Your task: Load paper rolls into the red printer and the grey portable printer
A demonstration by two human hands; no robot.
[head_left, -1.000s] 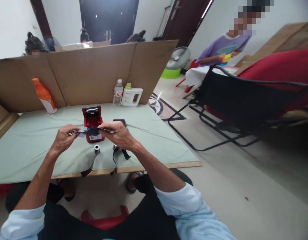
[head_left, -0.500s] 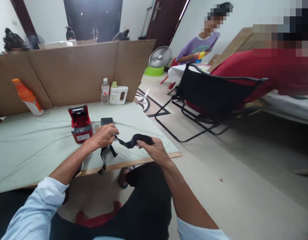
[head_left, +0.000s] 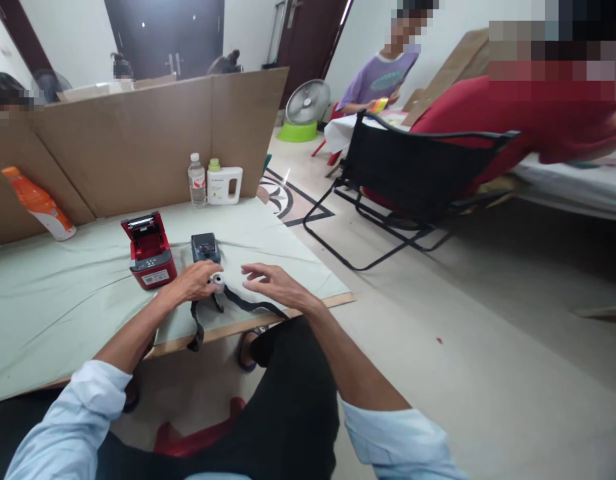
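Note:
My left hand (head_left: 195, 281) is closed round a small white roll (head_left: 219, 283) with a dark hole in its end, just above the table's near part. My right hand (head_left: 274, 285) hovers to the right of the roll, its fingers apart and holding nothing. A black strap (head_left: 253, 307) runs from beside the roll over the table edge towards my leg, and another black strap end (head_left: 197, 333) hangs off the edge further left. Behind my left hand sits a small dark grey device (head_left: 206, 247). To its left stands a red receipt printer (head_left: 151, 257) with its lid raised.
An orange bottle (head_left: 41, 205) leans against the cardboard screen (head_left: 153, 140). A clear water bottle (head_left: 197, 181) and a white jug (head_left: 224, 185) stand at the back of the table. Off to the right are a black folding chair (head_left: 418, 170), two people and a floor fan (head_left: 308, 103).
My right hand has let go of the black strap, which has dropped across the table edge. My left hand has come down slightly, and the white roll shows more clearly in it.

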